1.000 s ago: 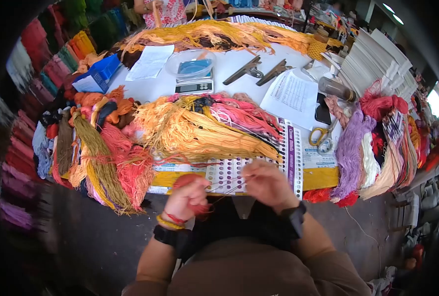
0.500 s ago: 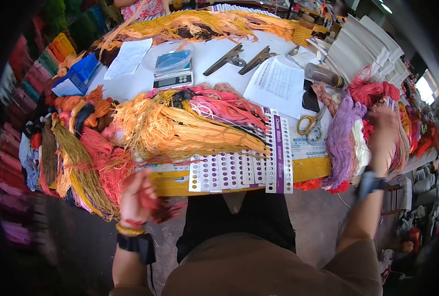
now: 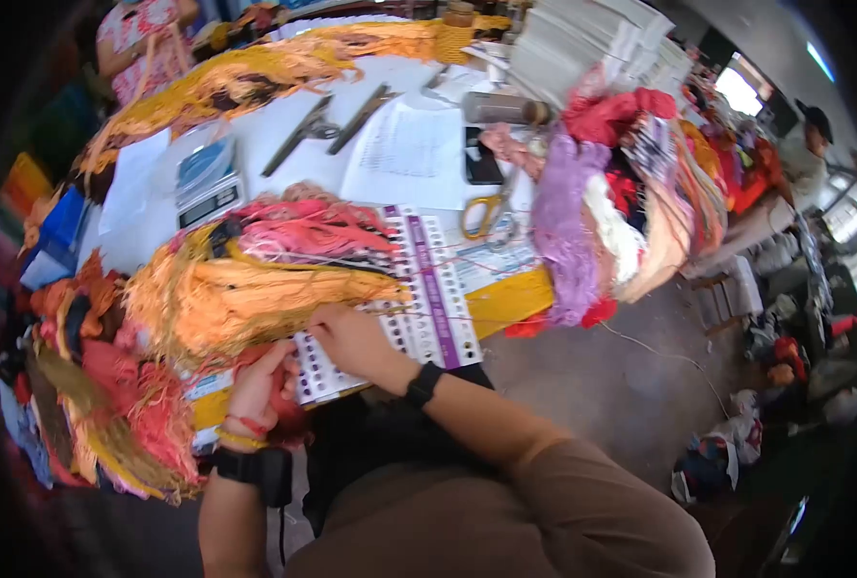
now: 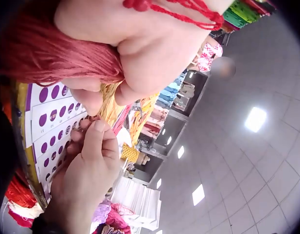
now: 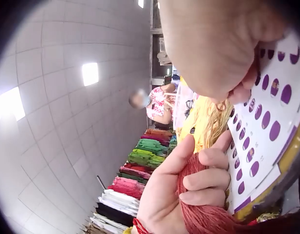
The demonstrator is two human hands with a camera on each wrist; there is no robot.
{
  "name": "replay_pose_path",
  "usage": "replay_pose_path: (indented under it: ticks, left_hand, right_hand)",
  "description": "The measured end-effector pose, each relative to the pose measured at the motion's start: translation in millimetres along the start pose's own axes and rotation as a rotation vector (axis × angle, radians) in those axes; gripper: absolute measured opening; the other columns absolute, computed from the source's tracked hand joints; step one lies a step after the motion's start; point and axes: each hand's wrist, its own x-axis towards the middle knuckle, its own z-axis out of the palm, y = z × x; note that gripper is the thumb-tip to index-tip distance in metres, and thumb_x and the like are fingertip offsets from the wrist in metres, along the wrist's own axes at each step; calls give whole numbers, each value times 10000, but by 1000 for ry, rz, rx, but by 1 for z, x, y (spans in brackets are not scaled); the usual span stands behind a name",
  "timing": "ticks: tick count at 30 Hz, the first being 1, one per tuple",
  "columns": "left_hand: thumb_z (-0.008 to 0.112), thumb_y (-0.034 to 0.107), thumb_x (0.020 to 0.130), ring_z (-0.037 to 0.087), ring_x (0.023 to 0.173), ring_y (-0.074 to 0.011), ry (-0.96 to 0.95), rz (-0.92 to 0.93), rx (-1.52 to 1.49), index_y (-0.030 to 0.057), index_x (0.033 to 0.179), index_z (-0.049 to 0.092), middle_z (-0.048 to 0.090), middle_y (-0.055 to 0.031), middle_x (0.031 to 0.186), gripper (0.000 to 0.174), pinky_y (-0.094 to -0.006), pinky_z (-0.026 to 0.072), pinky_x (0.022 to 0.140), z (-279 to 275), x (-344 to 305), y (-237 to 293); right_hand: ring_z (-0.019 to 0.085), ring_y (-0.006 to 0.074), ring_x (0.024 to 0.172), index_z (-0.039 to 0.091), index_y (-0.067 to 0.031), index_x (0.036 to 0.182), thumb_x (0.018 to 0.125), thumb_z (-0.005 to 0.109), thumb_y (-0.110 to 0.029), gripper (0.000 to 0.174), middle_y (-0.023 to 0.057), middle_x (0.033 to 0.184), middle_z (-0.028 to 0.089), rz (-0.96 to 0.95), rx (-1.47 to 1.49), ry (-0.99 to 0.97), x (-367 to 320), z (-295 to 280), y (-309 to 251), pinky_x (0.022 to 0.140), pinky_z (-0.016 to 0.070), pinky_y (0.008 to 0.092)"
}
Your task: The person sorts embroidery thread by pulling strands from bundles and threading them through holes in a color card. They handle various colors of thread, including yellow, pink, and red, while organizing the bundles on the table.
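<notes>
My left hand [image 3: 258, 387] grips a dark red thread skein [image 5: 206, 219], its fingers curled round the strands. Close beside it, my right hand [image 3: 356, 344] is over the white cards with holes [image 3: 317, 374] at the table's front edge. The right thumb and forefinger come together in a pinch in the left wrist view, near the left fingertips. A fine reddish thread [image 3: 491, 319] runs from near the right hand across the cards toward the right. Just beyond both hands lies a large pale orange thread bundle [image 3: 264, 299].
A purple-striped card [image 3: 433, 289], scissors [image 3: 480, 218] and a phone [image 3: 483, 159] lie right of the bundle. Purple skeins [image 3: 568, 222] hang over the right edge, coral ones [image 3: 110, 380] on the left. Further back are a digital scale [image 3: 209, 197] and metal clips [image 3: 298, 135].
My right hand went out to the hanging skeins at the right, then came back over the cards beside the left hand. The left hand kept the red skein. The head view turned right.
</notes>
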Motion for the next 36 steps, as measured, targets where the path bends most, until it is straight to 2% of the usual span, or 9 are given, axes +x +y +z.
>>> replay_pose_path:
  ticks: [4, 15, 20, 22, 24, 26, 32, 34, 36]
  left_hand:
    - [565, 191, 833, 437, 496, -76, -1, 27, -37, 64, 810, 570, 501, 14, 624, 130, -199, 327, 425, 1, 6, -2]
    - [546, 140, 815, 525, 571, -74, 30, 217, 188, 8, 922, 576, 586, -29, 742, 173, -185, 363, 460, 17, 18, -2]
    - [473, 205, 864, 594, 670, -160, 171, -49, 773, -3, 1015, 552, 600, -98, 774, 269, -261, 441, 552, 7, 31, -5]
    - [475, 230, 877, 594, 656, -186, -19, 446, 1065, -24, 998, 552, 600, -114, 762, 291, -260, 443, 559, -24, 42, -27]
    - [481, 227, 885, 597, 673, -164, 19, 454, 1507, 8, 971, 570, 607, -78, 770, 251, -238, 432, 543, -27, 34, -19]
    - [467, 178, 893, 574, 623, -123, 127, 119, 333, 44, 978, 564, 602, -41, 758, 186, -224, 415, 503, -17, 25, -19]
    - [512, 184, 876, 460, 500, -57, 59, 275, -75, 40, 1006, 541, 589, -28, 777, 196, -162, 312, 414, -7, -23, 8]
    - [505, 216, 882, 460, 504, -53, -355, 247, -286, 48, 1050, 536, 587, -37, 798, 239, -149, 304, 416, -16, -24, 7]
    - [491, 241, 891, 470, 503, -60, -395, 211, -317, 65, 1105, 525, 590, -47, 801, 279, -156, 308, 404, -6, -23, 7]
  right_hand:
    - [579, 315, 728, 581, -68, 839, 813, 526, -174, 122, 121, 802, 582, -71, -108, 74, 0, 7, 2, 632, 455, 385]
    - [574, 293, 716, 549, -81, 816, 798, 522, -167, 92, 106, 795, 564, -110, -146, 119, -4, 7, -4, 600, 458, 382]
    - [570, 313, 736, 560, -77, 825, 799, 531, -167, 98, 115, 800, 571, -141, -197, 120, -5, 11, -1, 619, 462, 387]
    - [567, 312, 755, 546, -79, 834, 797, 528, -175, 105, 117, 807, 565, -131, -198, 123, -7, 9, -1, 622, 465, 390]
    - [564, 309, 763, 533, -78, 843, 786, 529, -173, 111, 121, 821, 552, -119, -140, 134, -9, 9, -1, 619, 463, 394]
    - [557, 323, 762, 521, -36, 838, 771, 514, -156, 138, 149, 828, 539, -149, -123, 75, -11, 2, -5, 634, 465, 408]
    - [550, 336, 757, 507, -20, 840, 767, 501, -109, 115, 160, 818, 516, -125, -180, 27, -11, 2, -7, 633, 461, 411]
    - [552, 327, 758, 502, -22, 836, 773, 492, -93, 96, 156, 826, 517, -135, -192, 39, -11, 3, -5, 627, 460, 409]
    - [551, 318, 764, 498, -32, 838, 785, 491, -102, 87, 149, 829, 515, -132, -83, 69, -11, 1, -7, 630, 457, 405]
